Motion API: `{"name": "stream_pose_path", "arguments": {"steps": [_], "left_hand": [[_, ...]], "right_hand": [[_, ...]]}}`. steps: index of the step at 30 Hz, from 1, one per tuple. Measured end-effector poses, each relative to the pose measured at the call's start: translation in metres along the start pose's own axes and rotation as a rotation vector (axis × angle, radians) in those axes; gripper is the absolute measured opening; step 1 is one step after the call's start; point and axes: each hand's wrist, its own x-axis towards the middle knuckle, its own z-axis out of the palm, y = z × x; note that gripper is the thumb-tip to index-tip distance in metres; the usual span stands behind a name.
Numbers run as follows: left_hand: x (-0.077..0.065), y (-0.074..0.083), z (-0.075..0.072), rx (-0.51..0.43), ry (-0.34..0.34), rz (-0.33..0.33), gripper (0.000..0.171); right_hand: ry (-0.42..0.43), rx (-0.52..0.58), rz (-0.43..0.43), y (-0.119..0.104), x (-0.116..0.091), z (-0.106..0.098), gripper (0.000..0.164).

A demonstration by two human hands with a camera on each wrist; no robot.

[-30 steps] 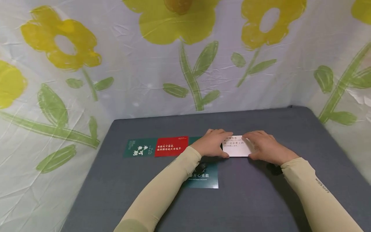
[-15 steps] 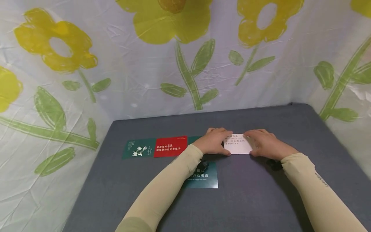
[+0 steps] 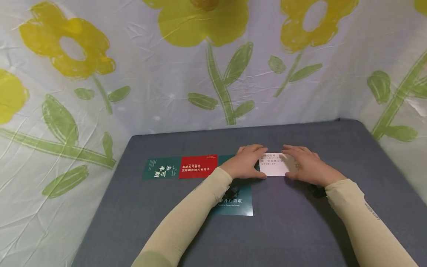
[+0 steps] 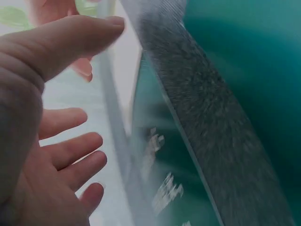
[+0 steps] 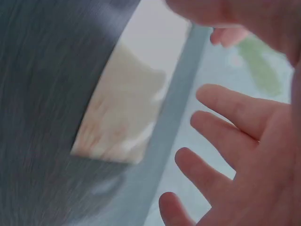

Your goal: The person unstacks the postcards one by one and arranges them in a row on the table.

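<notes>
A white postcard [image 3: 274,165] printed with dark characters lies flat on the grey table at the end of a row of cards. My left hand [image 3: 245,163] hovers over its left end, with thumb and fingers spread apart and nothing between them. In the left wrist view the fingers [image 4: 77,146] are loosely bent and off the cards. My right hand [image 3: 308,167] is over the postcard's right end and hides part of it. Its fingers [image 5: 225,127] are spread and clear of the card in the right wrist view. A green card [image 3: 227,158] is mostly covered by my left hand.
Left along the row lie a red card [image 3: 198,167] and a green card with white characters [image 3: 161,169]. Nearer me, a teal card [image 3: 238,207] sits partly under my left forearm. A curtain with yellow flowers [image 3: 150,96] hangs behind the grey table [image 3: 293,226].
Both hands have loosened from the white postcard's ends, and the right thumb and fingers have drawn slightly off it. The card now stays flat in the row.
</notes>
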Motion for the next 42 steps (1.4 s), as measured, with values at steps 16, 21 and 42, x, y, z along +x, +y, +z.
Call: {"name": "stream_pose_path", "arguments": {"steps": [16,21,42], "left_hand": [[-0.154,-0.037,0.000,0.006,0.013,-0.085,0.091],[-0.167,-0.037,0.005,0.035,-0.024,-0.081,0.093],[-0.173,-0.035,0.002,0.046,-0.030,-0.110,0.092]], "right_hand": [[0.053,-0.068,-0.244,-0.116,-0.019,0.073,0.077],[0.001,-0.086,-0.189,-0.129,-0.021,0.082,0.085],[0.040,-0.109,-0.208,-0.132,-0.017,0.089,0.075]]}}
